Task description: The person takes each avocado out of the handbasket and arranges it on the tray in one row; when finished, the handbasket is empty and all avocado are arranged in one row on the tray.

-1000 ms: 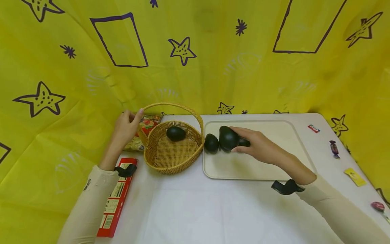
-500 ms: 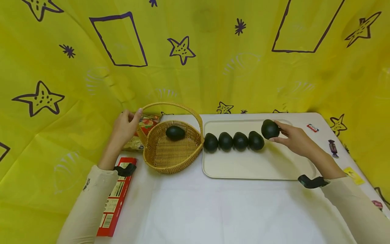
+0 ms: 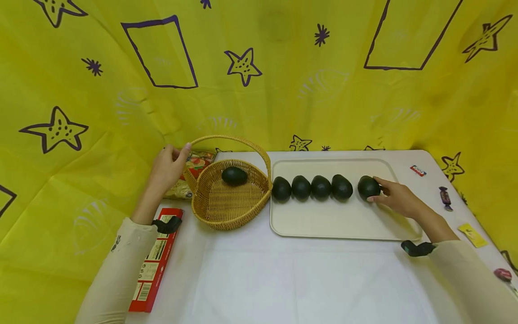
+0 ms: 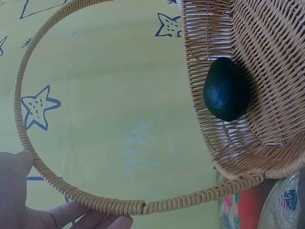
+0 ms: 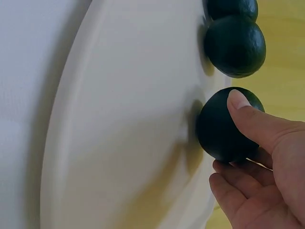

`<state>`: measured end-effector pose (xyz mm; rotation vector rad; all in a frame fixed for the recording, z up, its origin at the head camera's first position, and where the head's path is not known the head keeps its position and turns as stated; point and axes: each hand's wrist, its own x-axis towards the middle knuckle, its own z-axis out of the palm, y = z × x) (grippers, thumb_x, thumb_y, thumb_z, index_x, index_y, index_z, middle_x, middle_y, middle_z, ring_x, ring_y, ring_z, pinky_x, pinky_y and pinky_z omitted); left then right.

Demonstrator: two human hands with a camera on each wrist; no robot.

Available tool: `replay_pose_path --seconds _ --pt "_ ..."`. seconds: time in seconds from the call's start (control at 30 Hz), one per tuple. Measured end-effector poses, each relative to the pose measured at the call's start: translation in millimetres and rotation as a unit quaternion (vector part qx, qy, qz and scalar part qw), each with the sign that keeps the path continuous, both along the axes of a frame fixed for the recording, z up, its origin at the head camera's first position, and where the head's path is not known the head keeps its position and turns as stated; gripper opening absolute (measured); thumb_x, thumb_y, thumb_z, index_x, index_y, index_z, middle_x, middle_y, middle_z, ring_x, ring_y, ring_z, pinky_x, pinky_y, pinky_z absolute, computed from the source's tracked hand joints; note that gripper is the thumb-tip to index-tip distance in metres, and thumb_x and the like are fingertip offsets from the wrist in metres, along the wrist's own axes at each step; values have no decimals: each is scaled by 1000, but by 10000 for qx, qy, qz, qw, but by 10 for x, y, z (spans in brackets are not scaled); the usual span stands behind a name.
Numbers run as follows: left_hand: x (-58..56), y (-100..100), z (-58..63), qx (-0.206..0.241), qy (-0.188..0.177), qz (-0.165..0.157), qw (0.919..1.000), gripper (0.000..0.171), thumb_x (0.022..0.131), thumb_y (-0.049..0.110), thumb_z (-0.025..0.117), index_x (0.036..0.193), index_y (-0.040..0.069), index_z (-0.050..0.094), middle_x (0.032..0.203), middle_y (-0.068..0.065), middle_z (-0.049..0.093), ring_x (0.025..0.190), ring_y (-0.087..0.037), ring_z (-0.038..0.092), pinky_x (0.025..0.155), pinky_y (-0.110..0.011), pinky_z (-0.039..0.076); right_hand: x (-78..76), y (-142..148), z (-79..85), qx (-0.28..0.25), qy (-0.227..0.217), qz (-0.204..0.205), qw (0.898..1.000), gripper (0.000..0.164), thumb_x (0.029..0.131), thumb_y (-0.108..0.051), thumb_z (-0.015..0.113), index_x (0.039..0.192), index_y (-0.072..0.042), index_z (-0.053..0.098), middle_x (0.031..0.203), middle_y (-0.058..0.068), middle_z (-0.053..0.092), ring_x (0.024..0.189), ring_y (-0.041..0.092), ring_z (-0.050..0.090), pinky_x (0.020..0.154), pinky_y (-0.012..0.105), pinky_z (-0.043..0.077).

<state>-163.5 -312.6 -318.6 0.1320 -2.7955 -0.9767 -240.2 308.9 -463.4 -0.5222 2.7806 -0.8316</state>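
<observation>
My left hand (image 3: 167,168) grips the arched handle (image 4: 109,205) of a wicker basket (image 3: 230,222), its fingers curled under the cane. One dark green avocado (image 4: 226,89) lies inside, near the far wall. To the right, several more avocados (image 3: 321,187) stand in a row on a cream tray (image 3: 323,227), starting beside the basket's rim. My right hand (image 3: 398,198) pinches another avocado (image 5: 228,126) between thumb and fingers, low over the tray. A small gap separates it from the end of that row. Its far side is hidden by my fingers.
A red printed box (image 3: 155,265) lies left of the basket, under my left forearm. Colourful food packets (image 3: 198,164) sit behind the basket's left side. Small wrapped sweets (image 3: 445,198) and a lollipop (image 3: 503,274) line the right table edge. A yellow patterned cloth (image 3: 275,108) hangs behind.
My right hand has moved right along the tray with an avocado, then lowered it towards the tray, uncovering the row. The left hand has stayed on the basket handle.
</observation>
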Motion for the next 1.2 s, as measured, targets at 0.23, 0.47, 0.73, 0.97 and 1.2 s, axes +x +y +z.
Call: replay_pose_path --seconds 0.23,0.47,0.73,0.97,1.2 --pt "4 1 3 38 63 18 10000 77 108 66 34 123 -7 54 107 -22 57 83 -32 52 71 -42 44 -14 -62 0 -180 -38 173 9997 85 101 -30 75 159 12 29 154 46 34 135 67 42 109 73 37" --pt "-14 -2 -21 -39 83 29 10000 78 108 68 34 122 -6 55 108 -22 59 85 -33 55 71 -41 45 -20 -115 -3 -254 -37 315 9992 86 100 -28 77 159 13 29 157 45 32 137 67 40 110 71 37" --pt "-15 -1 -8 27 127 -46 9999 76 108 66 34 121 -7 54 103 -21 58 79 -29 53 69 -41 45 -21 -136 -22 -202 66 423 9989 87 99 -27 78 158 13 30 156 44 34 138 67 39 110 72 36" --pt "-17 2 -8 -14 147 -31 9999 74 108 65 35 117 -6 55 99 -19 57 76 -29 53 67 -40 44 9 -141 -1 -140 45 430 9990 91 98 -28 78 162 9 24 155 45 35 139 66 39 110 73 35" --pt "-8 8 0 -5 99 -5 10000 74 109 65 35 118 -6 54 102 -20 57 80 -30 52 70 -41 43 27 -137 17 -108 -14 386 9992 94 98 -30 78 163 8 21 152 47 37 138 66 39 109 75 35"
